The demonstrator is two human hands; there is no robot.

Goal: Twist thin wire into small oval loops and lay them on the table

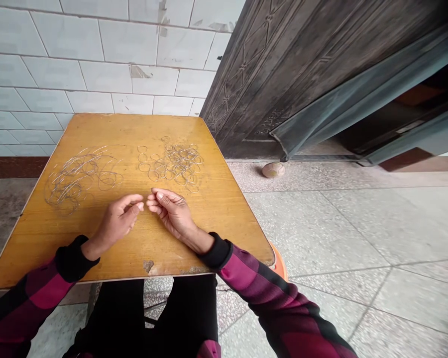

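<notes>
My left hand (117, 222) and my right hand (171, 211) rest on a worn wooden table (97, 258), fingertips almost meeting at the middle. Both hands have their fingers curled and pinched together, apparently on a thin bit of wire too fine to make out. Behind the left hand lies a tangle of long loose wire loops (78, 176). Behind the right hand sits a heap of small wire rings (173, 161), several of them linked or overlapping.
A white tiled wall (97, 59) stands behind the table. A dark carved door (302, 74) leans open at the right. A small pale ball (273, 170) lies on the stone floor by the door. An orange stool edge (281, 266) shows under the table's right corner.
</notes>
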